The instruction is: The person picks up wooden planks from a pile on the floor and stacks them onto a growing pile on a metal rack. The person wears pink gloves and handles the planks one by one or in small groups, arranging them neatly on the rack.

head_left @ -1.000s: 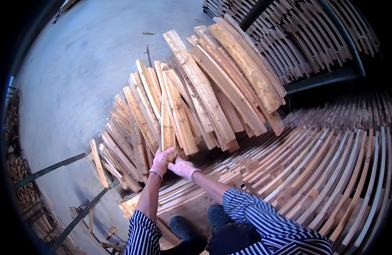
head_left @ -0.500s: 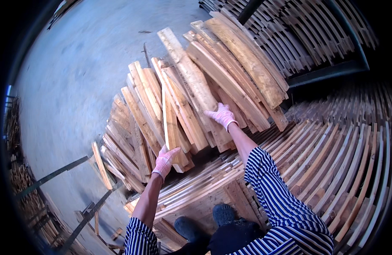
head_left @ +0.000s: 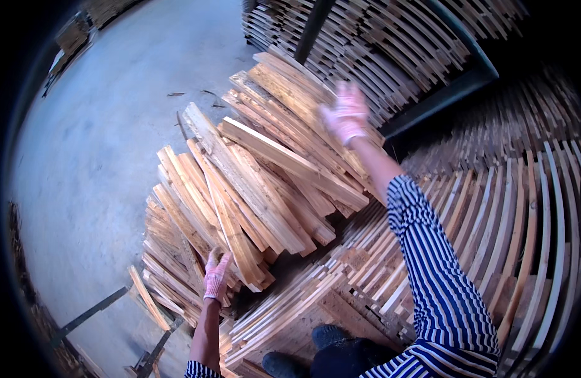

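A wide pile of rough wooden boards (head_left: 243, 189) lies in front of me, its pieces side by side and partly overlapping. My right hand (head_left: 347, 114), in a pink and white glove and slightly blurred, is above the far right boards with fingers stretched out and nothing in it. Below it, one pale board (head_left: 293, 162) rests slantwise across others. My left hand (head_left: 216, 275), gloved alike, is at the near ends of the left-hand boards, its fingers apart. Whether it touches the board ends I cannot tell.
Stacked rows of narrow wooden strips (head_left: 492, 233) spread under and right of me. A dark metal frame (head_left: 445, 104) with more stacked strips (head_left: 378, 50) stands at the far right. Metal bars (head_left: 92, 312) cross the lower left, over the concrete floor (head_left: 107, 138).
My right hand has let go of a board and moved up and right. My left hand has released a board and shifted down left. A pale board now lies slantwise on the pile.
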The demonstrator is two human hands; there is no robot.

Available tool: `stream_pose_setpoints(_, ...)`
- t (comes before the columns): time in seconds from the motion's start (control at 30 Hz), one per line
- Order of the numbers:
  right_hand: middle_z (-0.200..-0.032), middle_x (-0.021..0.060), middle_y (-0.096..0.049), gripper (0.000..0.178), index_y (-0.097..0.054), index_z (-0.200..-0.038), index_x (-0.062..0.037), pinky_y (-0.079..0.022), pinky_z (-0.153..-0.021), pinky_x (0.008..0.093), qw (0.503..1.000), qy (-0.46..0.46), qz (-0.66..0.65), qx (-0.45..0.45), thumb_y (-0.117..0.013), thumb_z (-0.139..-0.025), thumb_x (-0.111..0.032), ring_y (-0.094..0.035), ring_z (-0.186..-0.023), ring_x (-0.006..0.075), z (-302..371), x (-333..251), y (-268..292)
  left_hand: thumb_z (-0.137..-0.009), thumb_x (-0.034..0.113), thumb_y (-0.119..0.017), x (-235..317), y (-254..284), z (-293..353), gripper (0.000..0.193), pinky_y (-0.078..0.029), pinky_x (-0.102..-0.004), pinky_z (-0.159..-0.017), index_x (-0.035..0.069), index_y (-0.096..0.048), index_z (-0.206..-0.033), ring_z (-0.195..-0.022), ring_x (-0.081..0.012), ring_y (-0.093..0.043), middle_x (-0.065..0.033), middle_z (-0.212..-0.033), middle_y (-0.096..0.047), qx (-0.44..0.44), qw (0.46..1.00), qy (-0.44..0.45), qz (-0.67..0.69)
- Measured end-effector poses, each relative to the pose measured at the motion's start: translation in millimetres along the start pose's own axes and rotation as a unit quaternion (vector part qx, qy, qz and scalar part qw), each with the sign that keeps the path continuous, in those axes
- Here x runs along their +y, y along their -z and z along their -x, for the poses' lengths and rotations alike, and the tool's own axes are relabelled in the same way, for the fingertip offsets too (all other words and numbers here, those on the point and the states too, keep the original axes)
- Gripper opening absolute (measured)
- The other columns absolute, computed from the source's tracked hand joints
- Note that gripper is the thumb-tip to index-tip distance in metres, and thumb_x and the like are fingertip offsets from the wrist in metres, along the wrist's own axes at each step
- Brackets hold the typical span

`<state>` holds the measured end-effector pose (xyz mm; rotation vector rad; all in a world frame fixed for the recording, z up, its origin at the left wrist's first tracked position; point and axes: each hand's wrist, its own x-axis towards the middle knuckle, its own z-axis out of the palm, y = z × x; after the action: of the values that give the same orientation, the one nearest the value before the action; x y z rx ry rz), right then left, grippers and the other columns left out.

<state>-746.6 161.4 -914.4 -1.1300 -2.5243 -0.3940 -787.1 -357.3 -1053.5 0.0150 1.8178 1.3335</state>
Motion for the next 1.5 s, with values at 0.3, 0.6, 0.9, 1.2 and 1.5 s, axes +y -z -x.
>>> stream_pose_setpoints(0.3,-0.146,0.0270,-0.053,0.119,-0.039,-0.153,0.0028,-0.039,-0.115,0.0418,0.889,-0.161,-0.065,-0.425,-0.055,-0.077,-0.088,-0.051,-0.138,0.0386,-14.5,91.3,-26.6,-0.100,0.038,-0.066,90.4,-115.6,-5.0,0.063,-0.048,-0.0323,-0.103,0.005,-0.047,-0.150,-0.123,-0.0184,-0.057,-0.0104,-0.140,-0.057,-0.184,0.963,0.012,0.196)
stream_pose_setpoints(0.6,-0.153,0.0255,-0.047,0.112,-0.042,-0.153,-0.0012,-0.033,-0.118,0.0420,0.872,-0.202,-0.231,-0.381,-0.048,-0.082,-0.087,-0.044,-0.143,0.0368,-3.0,107.2,-38.9,-0.099,0.052,-0.062,156.9,-283.9,-89.3,0.084,-0.028,-0.0341,-0.120,0.001,-0.031,-0.158,-0.147,-0.0253,-0.037,-0.0135,-0.159,-0.041,-0.229,0.921,-0.048,0.311)
stream_pose_setpoints(0.9,-0.149,0.0245,-0.050,0.115,-0.038,-0.152,-0.0028,-0.042,-0.112,0.0473,0.874,-0.198,-0.104,-0.431,-0.063,-0.074,-0.084,-0.052,-0.136,0.0381,25.5,19.1,38.3,-0.095,0.070,-0.055,146.6,-275.2,-89.8,0.091,-0.022,-0.0441,-0.123,0.008,-0.033,-0.158,-0.148,-0.0256,-0.031,-0.0103,-0.163,-0.034,-0.283,0.858,0.140,0.405)
stream_pose_setpoints(1.2,-0.134,0.0236,-0.057,0.079,-0.050,-0.133,-0.0055,-0.050,-0.100,0.0471,0.889,-0.161,-0.138,-0.406,-0.077,-0.078,-0.055,-0.061,-0.121,0.0366,173.7,-102.7,37.6,-0.096,0.061,-0.060,41.3,-189.6,-101.6,0.075,-0.038,-0.0473,-0.115,0.011,-0.046,-0.150,-0.135,-0.0272,-0.049,-0.0083,-0.149,-0.053,-0.221,0.873,0.125,0.416)
stream_pose_setpoints(1.5,-0.127,0.0247,-0.066,0.108,-0.039,-0.147,0.0093,-0.049,-0.103,0.0378,0.636,-0.273,-0.568,-0.445,-0.088,-0.073,-0.051,-0.065,-0.117,0.0321,205.2,-93.8,3.8,-0.097,0.060,-0.059,61.2,-127.5,-51.8,0.082,-0.036,-0.0515,-0.117,0.010,-0.034,-0.158,-0.142,-0.0297,-0.043,-0.0128,-0.158,-0.042,-0.228,0.916,0.114,0.309)
